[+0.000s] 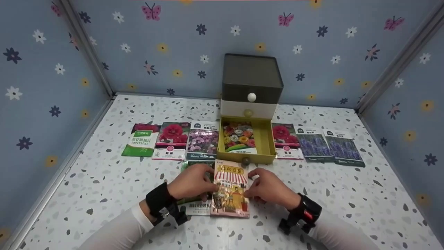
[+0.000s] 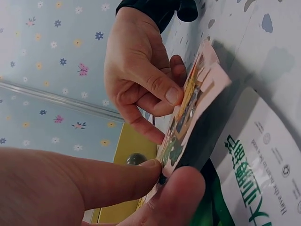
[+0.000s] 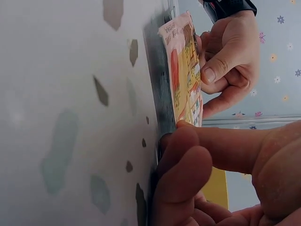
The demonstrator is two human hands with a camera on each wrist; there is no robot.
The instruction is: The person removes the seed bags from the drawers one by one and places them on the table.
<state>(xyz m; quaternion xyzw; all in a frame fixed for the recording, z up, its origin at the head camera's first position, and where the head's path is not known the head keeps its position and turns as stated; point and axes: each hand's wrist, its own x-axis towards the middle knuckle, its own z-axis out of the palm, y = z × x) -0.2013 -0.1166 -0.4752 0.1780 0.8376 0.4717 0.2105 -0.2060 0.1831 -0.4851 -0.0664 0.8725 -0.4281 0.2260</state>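
Observation:
Both hands hold a pink seed packet [image 1: 230, 194] with a striped awning and a yellow shopfront on it, in front of the open yellow drawer. My left hand [image 1: 192, 182] pinches its left edge between thumb and fingers, plain in the left wrist view. The right hand [image 1: 272, 185] pinches the opposite edge; in the right wrist view its thumb and fingers meet at the packet's side. Beneath the left hand lies a green and white seed packet [image 1: 199, 209], partly covered by that hand and the pink packet.
A small drawer cabinet [image 1: 252, 71] stands at the back, its yellow bottom drawer [image 1: 265, 139] pulled out. Inside lies a packet picturing mixed blooms [image 1: 239, 136]. Left of it are green-white [image 1: 140, 140], red-flowered [image 1: 171, 139] and purple-flowered packets [image 1: 203, 142]; right, another red-flowered packet [image 1: 286, 139] and two lavender-coloured ones [image 1: 315, 146].

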